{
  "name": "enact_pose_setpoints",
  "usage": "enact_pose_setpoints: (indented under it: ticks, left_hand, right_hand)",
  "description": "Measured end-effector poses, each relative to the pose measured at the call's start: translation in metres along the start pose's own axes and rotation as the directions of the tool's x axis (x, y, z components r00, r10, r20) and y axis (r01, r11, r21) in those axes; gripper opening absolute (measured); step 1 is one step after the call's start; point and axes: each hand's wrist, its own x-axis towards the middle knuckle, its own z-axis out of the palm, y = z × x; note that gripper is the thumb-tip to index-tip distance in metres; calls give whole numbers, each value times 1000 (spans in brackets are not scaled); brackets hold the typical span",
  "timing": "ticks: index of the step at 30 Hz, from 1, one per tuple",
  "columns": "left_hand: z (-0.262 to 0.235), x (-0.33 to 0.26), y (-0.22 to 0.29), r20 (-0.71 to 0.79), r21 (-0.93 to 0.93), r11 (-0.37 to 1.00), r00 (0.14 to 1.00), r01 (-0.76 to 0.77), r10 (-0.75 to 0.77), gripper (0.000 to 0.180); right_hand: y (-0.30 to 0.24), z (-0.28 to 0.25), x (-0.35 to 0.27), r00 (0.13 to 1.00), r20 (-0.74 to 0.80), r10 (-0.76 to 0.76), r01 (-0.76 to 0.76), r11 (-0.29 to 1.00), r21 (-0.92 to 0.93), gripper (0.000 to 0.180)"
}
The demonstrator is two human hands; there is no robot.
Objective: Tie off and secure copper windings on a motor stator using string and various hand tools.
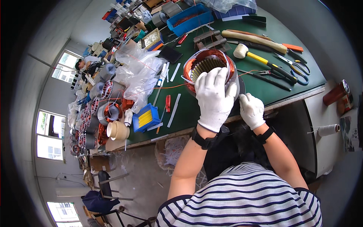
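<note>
Workshop, workbench (pixel 302 86), mallet (pixel 266 62), scissors (pixel 292 63), wound stator (pixel 203 68)

Green workbench (pixel 185 110) with wound stator (pixel 208 66)

Copper-wound; the bore is faced upward and partly covered by the white-gloved left hand (pixel 214 99), thumb spread apart. The white-gloved right hand (pixel 252 110) is held at the stator's side, fingers curled. On the right are laid a yellow-handled mallet (pixel 264 62), scissors (pixel 292 63) and pliers (pixel 270 73). On the left are set a blue tray (pixel 152 125) of yellow strips (pixel 145 118) and a small red tool (pixel 168 103).
</note>
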Motion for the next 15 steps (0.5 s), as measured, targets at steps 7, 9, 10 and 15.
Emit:
enact_pose_setpoints:
  ticks: [7, 9, 10, 15]
  left_hand:
    - [-20, -29, -10, -162, 87, 996, 986, -20, 34, 44]
    - [-22, -31, -10, -148, 71, 997, 988, -20, 30, 46]
    - [-21, -31, -8, -149, 64, 998, 988, -19, 29, 46]
    - [-10, -41, -6, -199, 9, 1000, 980, -6, 8, 48]
  right_hand:
    - [-4, -3, -4, 1000, 26, -11, 11, 1000, 14, 11]
    - [-2, 1, -9, 999, 44, -5, 4, 1000, 9, 12]
    - [0, -1, -12, 998, 64, 11, -11, 1000, -10, 12]
    - [7, 1, -16, 999, 37, -9, 9, 1000, -6, 12]
